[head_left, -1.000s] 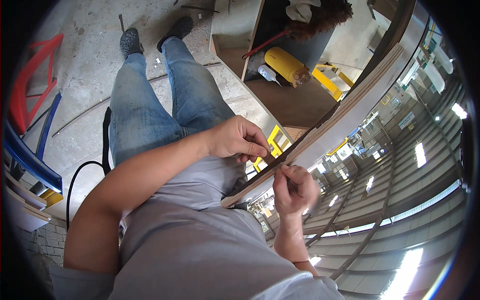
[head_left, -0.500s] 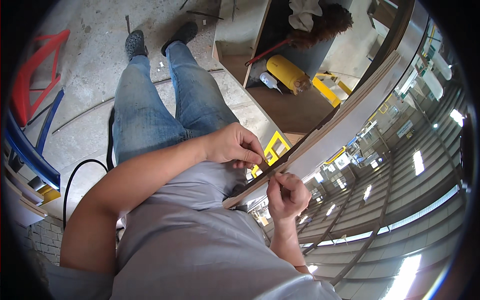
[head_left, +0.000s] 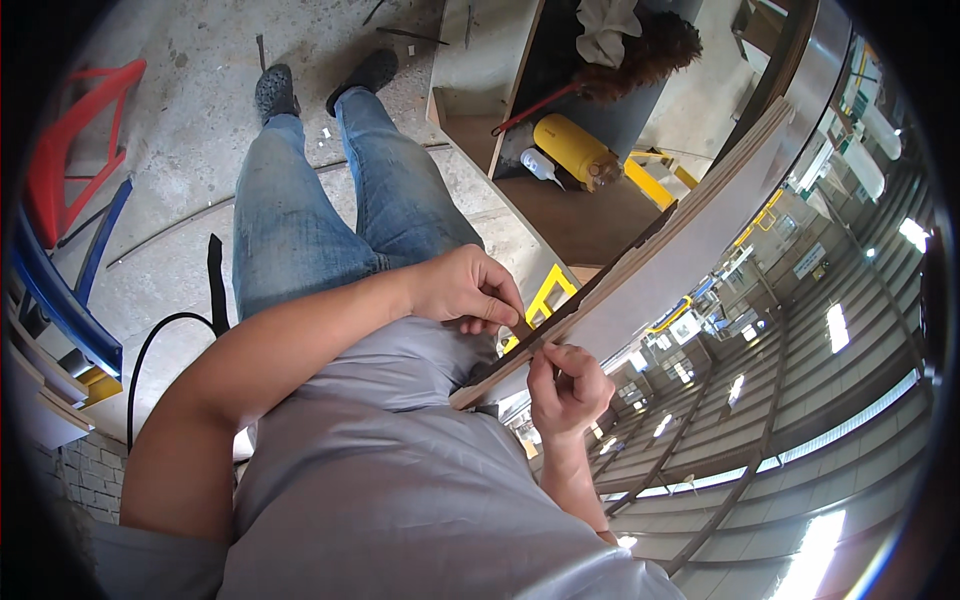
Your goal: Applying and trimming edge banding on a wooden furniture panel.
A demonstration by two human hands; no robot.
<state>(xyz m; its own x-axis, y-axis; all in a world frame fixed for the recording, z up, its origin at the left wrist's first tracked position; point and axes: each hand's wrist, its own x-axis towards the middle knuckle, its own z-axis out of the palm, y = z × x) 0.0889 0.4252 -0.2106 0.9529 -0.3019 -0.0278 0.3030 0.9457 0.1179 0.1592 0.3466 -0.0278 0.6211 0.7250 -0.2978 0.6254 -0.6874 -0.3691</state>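
Note:
A long white-faced board (head_left: 665, 265) runs diagonally up to the right, its edge showing thin wood-coloured layers. Along that edge lies a ragged dark brown strip (head_left: 590, 288). Thumb and fingers of my left hand (head_left: 468, 288) are pinched together beside the board's near part, with a small, thin brown bit at their tips; whether it belongs to the strip is unclear. Across the edge, my right hand (head_left: 570, 392) is curled, thumb against index finger, its tips touching the board. Anything inside that pinch is hidden.
Beyond the board, an open cabinet (head_left: 590, 225) holds a yellow cylinder (head_left: 575, 145), a white squeeze bottle (head_left: 540, 165) and a brown duster (head_left: 650, 60). Red (head_left: 50, 170) and blue (head_left: 65, 295) metal frames stand at left. A black cable (head_left: 140, 360) loops near my left arm.
Both hands keep their pinched poses at the board's edge, with only a slight shift. The right hand sits slightly further left and the whole view has moved a little.

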